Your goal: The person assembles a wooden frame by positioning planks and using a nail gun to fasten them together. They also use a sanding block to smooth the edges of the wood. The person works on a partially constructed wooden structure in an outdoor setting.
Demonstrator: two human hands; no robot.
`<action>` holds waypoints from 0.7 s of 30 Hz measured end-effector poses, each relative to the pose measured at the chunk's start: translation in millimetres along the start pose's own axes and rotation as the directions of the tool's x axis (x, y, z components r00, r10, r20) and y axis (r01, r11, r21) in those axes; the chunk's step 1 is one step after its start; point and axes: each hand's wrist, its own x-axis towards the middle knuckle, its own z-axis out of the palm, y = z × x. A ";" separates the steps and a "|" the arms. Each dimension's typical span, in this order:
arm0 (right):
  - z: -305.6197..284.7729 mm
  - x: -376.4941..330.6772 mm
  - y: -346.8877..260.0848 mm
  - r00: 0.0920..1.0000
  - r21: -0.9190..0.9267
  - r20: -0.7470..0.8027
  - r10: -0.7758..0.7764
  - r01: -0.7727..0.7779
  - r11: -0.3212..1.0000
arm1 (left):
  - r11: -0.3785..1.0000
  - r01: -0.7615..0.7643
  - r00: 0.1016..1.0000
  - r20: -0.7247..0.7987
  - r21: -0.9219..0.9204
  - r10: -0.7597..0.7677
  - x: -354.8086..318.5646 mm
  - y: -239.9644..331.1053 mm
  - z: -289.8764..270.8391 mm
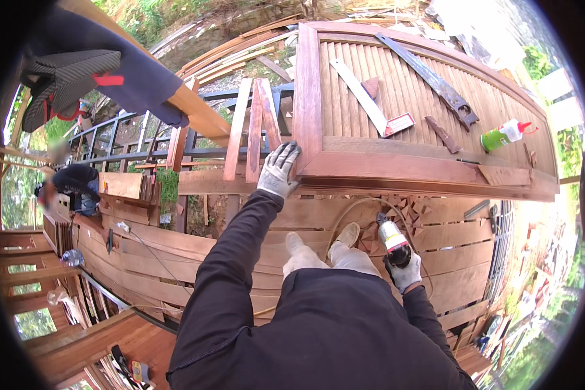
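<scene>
My left hand (280, 169), in a grey-white work glove, rests on the near left corner of a brown louvred wooden panel (370, 164), its fingers stretched out over the frame. Low on my right side, my right hand (406, 272), also gloved, grips a handheld power tool (392, 239) with a cylindrical white, red and black body. Its head faces away from me, and its kind is not clear. On the panel lie a handsaw (435, 78), a try square (364, 101), a green glue bottle (500, 135) and small wood offcuts (443, 134).
Several narrow boards (239, 130) lean left of the panel across a dark metal frame (127, 123). Wood scraps (413, 218) and a looped hose (344, 211) lie on the plank floor (455, 237). Another person (77, 188) bends over at far left. A wooden post (205, 117) slants at upper left.
</scene>
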 end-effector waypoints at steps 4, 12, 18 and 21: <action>31.4 -17.2 8.3 0.991 0.070 -0.109 -0.081 0.089 0.994 | 0.996 -0.088 0.996 0.003 -0.020 0.088 13.7 -11.8 3.4; 113.9 -17.4 56.0 0.961 0.743 -0.118 0.249 -0.081 0.664 | 0.952 -0.272 0.954 -0.168 -0.143 0.248 27.1 -25.2 26.1; 126.9 19.1 64.4 0.996 0.226 -0.011 -0.088 0.088 0.970 | 0.865 -0.451 0.845 -0.419 -0.221 0.334 28.1 -40.9 37.9; 148.2 40.8 113.1 0.975 0.069 -0.076 -0.207 0.212 0.975 | 0.811 -0.535 0.794 -0.468 -0.235 0.388 38.9 -46.3 46.1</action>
